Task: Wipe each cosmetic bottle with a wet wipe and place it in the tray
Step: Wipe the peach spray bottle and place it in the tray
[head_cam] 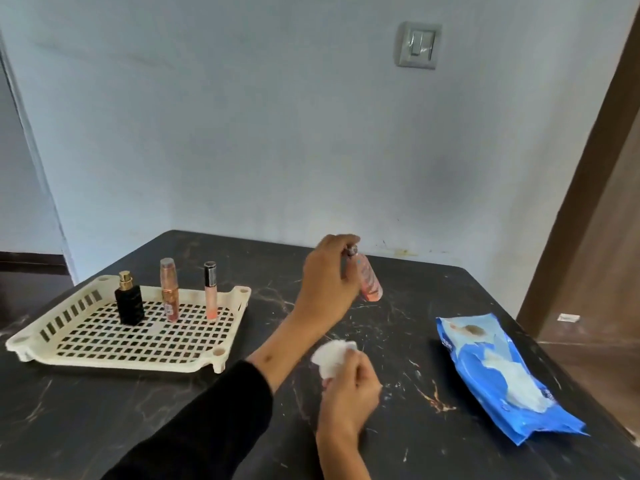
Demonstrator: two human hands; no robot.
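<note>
A: How are the fingers [341, 245] of the left hand [325, 282] arranged?

B: They are closed around the silver cap of a pink bottle [370, 284], which is held above the bench [398, 341], well right of the tray [239, 303]. Whether its base touches the bench cannot be told.

A: How is its long axis directed?

B: It is tilted, cap up and to the left, base down and to the right. A pale pink-orange body with faint printed markings is seen.

A: And the right hand [349, 386]?

B: It is curled shut on a crumpled white wet wipe [332, 356], held low and nearer the camera.

A: What is shown in the tray?

B: Three items are stood upright on the cream lattice floor: a black perfume bottle [129, 303] with a gold top, a rose-gold tube [169, 292], and a peach gloss tube [210, 289] with a dark cap. A blue wipe pack [502, 372] is laid flat at the right.
</note>
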